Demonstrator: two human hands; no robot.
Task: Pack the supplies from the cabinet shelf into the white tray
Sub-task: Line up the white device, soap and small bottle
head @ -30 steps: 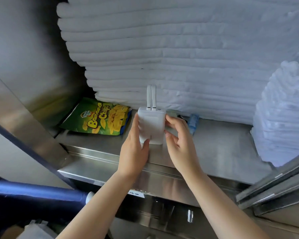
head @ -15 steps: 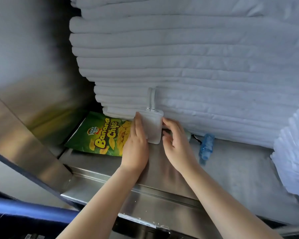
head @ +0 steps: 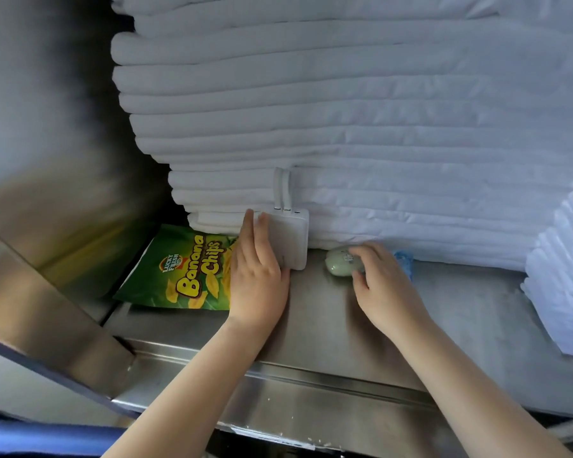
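Head view: left hand (head: 258,279) grips white power bank (head: 293,239), upright at shelf (head: 328,328) back edge, against folded towels (head: 344,127). Right hand (head: 386,289) fingers curl over pale green oval item (head: 336,264) just beside it. Banana chips bag (head: 182,276) lies flat, back-left corner.

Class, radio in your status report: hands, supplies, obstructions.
Left hand holds power bank upright on shelf. Right hand grips pale green oval item. Towel stack close behind; tray out of view.
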